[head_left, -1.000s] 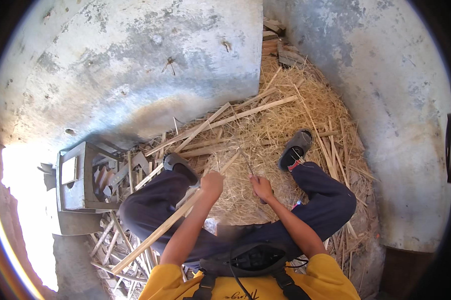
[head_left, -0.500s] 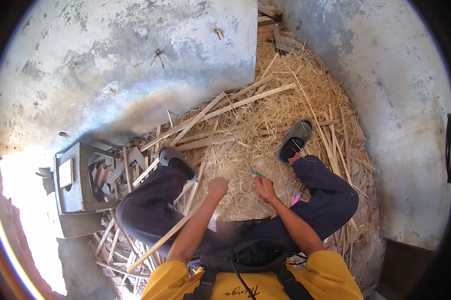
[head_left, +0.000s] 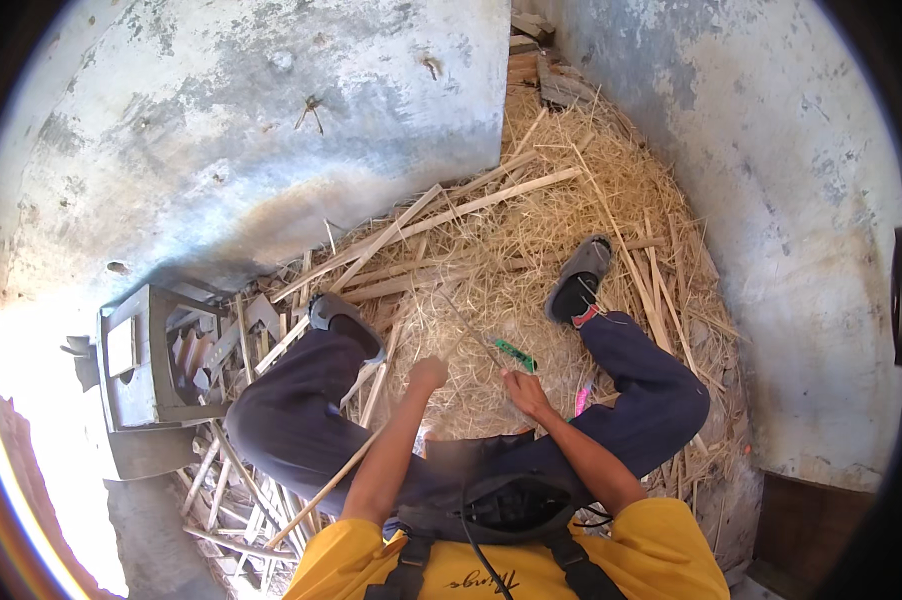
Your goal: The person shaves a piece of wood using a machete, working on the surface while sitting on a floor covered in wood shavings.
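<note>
My left hand (head_left: 429, 374) is closed around a long pale wooden strip (head_left: 321, 500), which runs back under my left forearm toward the lower left. To the right of it, my right hand (head_left: 524, 392) is closed on a long, thin, blade-like piece (head_left: 473, 332) that points up and to the left. Its exact kind is too fine to make out. Just beyond the right fingers shows a green object with dark marks (head_left: 516, 354); whether the hand touches it I cannot tell. A bright pink object (head_left: 582, 400) lies by my right thigh.
Straw-like shavings (head_left: 611, 150) and long wooden strips (head_left: 491, 205) cover the floor between and beyond my feet. At left stands a grey box-like casing (head_left: 141, 365) with scraps beside it. Worn grey panels (head_left: 371, 90) and a wall (head_left: 801, 230) enclose the space.
The thin blade-like piece now shows beyond my right hand, and more of the green object is uncovered. The wooden strip has shifted beneath my left forearm. The view has moved slightly.
</note>
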`<state>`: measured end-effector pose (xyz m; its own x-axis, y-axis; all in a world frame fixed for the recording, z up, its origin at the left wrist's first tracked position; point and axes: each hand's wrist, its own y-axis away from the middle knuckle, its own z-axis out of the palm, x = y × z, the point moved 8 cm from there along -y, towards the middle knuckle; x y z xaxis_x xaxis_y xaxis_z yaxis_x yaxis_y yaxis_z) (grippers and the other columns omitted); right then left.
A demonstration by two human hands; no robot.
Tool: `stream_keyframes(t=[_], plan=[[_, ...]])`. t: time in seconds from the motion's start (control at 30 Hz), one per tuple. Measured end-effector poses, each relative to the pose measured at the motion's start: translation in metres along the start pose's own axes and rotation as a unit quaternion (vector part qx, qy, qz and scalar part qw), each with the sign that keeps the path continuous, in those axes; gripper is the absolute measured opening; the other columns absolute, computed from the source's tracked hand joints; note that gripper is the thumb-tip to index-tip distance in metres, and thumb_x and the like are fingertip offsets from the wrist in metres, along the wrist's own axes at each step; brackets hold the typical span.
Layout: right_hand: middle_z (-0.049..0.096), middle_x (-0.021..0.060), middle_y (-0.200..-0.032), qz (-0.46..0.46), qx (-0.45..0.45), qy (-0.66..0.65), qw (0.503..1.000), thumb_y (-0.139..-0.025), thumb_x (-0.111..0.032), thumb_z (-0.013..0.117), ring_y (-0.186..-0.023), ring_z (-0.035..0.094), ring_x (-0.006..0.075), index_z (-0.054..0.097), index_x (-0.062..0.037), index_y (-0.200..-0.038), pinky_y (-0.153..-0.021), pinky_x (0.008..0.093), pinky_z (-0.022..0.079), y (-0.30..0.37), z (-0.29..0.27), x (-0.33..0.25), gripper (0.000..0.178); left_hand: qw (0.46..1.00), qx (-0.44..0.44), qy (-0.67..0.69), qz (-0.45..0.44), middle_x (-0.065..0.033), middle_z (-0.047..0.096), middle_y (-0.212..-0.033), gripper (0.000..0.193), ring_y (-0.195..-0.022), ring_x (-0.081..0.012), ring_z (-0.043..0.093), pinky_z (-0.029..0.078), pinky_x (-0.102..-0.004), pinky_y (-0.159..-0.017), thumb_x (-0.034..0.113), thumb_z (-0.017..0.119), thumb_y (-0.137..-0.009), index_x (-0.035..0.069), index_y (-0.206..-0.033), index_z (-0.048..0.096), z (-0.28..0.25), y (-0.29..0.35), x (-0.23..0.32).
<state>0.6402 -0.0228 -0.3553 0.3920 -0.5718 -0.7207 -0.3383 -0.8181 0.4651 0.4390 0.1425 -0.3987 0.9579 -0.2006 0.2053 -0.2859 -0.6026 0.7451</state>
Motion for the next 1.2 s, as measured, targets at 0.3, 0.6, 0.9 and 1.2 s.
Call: stream_keyframes(t=[0.3,0.6,0.9,1.2], plan=[[0.067,0.0332,-0.094,0.025,0.015,0.093,0.995,-0.103,-0.054,0.043,-0.097,0.065,0.05,0.067,0.006,-0.096,-0.087,0.052,0.049,0.002,-0.007,0.024,0.065,1.0,-0.013,-0.002,-0.003,-0.0215,0.069,-0.126,0.048,-0.119,-0.0382,0.065,0.052,-0.0476,-0.1,0.042,0.051,-0.1,0.005,-0.124,0.069,-0.007,0.01,0.01],[0.068,0.0294,-0.09,-0.047,0.0,0.062,0.997,-0.094,-0.055,0.061,-0.09,0.067,0.0472,0.066,0.0019,-0.103,-0.082,0.0501,0.052,-0.009,-0.02,-0.033,0.058,0.999,0.031,-0.014,0.026,-0.025,0.068,-0.123,0.048,-0.112,-0.0413,0.068,0.053,-0.0488,-0.098,0.041,0.047,-0.102,0.002,-0.118,0.071,-0.075,0.071,0.025],[0.068,0.0253,-0.081,-0.236,0.147,0.111,0.954,-0.081,-0.029,0.073,-0.078,0.068,0.0447,0.066,-0.0023,-0.113,-0.07,0.0481,0.054,-0.05,-0.119,-0.165,0.042,0.95,0.279,0.094,0.106,-0.0238,0.064,-0.091,0.031,-0.086,-0.0442,0.068,0.054,-0.0568,-0.074,0.029,0.045,-0.105,0.004,-0.112,0.061,-0.192,0.201,0.01],[0.061,0.0187,-0.065,-0.406,0.121,0.125,0.897,-0.089,-0.026,0.074,-0.058,0.062,0.0372,0.063,-0.0005,-0.099,-0.057,0.0447,0.049,-0.063,-0.139,-0.331,0.03,0.874,0.422,0.191,0.146,-0.0231,0.06,-0.092,0.021,-0.08,-0.0463,0.065,0.051,-0.0579,-0.067,0.022,0.051,-0.105,0.001,-0.108,0.053,-0.248,0.275,-0.004]])
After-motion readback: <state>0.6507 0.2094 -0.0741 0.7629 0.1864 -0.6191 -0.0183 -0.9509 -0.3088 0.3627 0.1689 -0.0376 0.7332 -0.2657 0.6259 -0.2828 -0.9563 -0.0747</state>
